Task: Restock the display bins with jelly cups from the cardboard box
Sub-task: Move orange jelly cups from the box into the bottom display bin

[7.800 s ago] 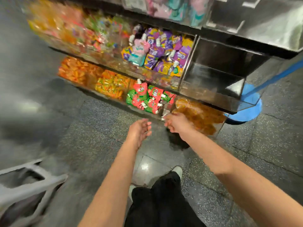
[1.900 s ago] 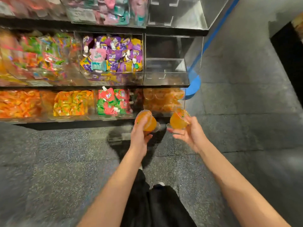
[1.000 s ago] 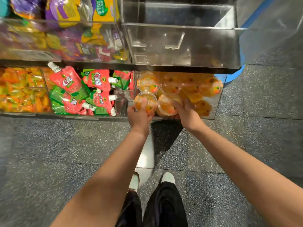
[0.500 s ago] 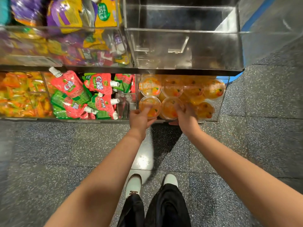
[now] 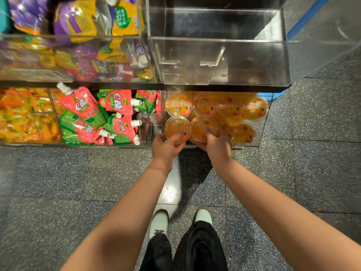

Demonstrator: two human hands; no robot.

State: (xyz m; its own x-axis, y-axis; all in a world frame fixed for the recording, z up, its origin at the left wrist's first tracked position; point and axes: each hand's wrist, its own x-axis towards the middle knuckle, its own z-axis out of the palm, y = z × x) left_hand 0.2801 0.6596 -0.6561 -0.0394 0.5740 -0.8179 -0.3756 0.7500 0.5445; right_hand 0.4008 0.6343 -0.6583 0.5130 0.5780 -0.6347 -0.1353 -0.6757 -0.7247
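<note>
Several orange jelly cups fill the clear display bin at the bottom right of the shelf. My left hand grips the front-left jelly cup, thumb at its left side and fingers over its near edge. Beside it, my right hand holds the neighbouring jelly cup, with the fingers curled over its lid. Both cups sit upright in the bin's front row, lids facing up. The cardboard box is out of view.
A clear bin directly above holds nothing and overhangs the jelly bin. Red and green spout pouches fill the bin to the left, orange packets lie further left, purple and yellow pouches above. My feet stand on speckled floor.
Both hands brought a jelly cup each down into the bin's front row and now hold them almost still there. The view has shifted down slightly.
</note>
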